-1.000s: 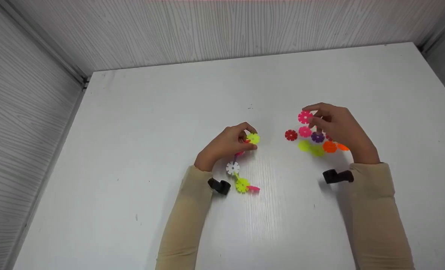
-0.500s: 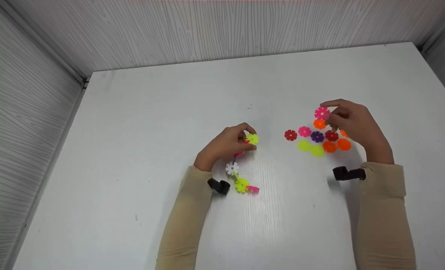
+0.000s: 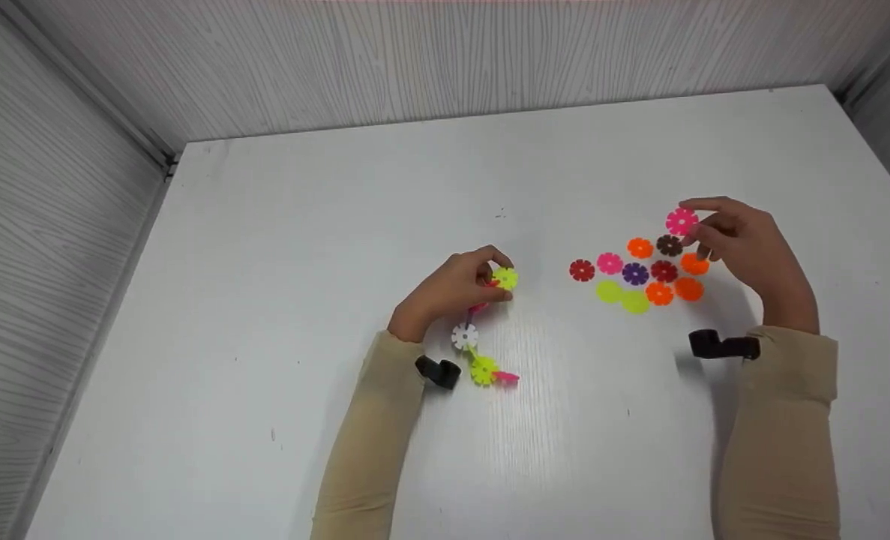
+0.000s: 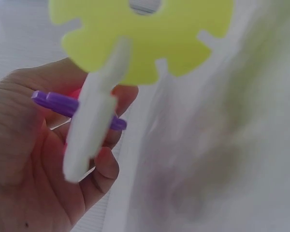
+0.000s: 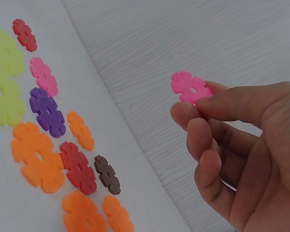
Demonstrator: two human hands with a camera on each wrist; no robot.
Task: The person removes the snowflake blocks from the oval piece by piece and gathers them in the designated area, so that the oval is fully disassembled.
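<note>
My left hand pinches one end of a chain of notched plastic discs, near a yellow disc. From there the chain hangs toward me through a white disc, a lower yellow disc and a pink disc at its end. In the left wrist view a purple disc crosses the white one seen edge-on, and the palm lies behind them. My right hand pinches a single pink disc between thumb and finger, above the far right of the loose discs.
Several loose discs lie flat on the white table: a red disc, a purple disc, a dark brown disc, an orange disc and a yellow disc among them. Wood-grain panels stand behind and beside the table.
My right hand has moved rightward with the pink disc, uncovering orange, red and dark brown discs beneath. My left hand and the chain have stayed almost still.
</note>
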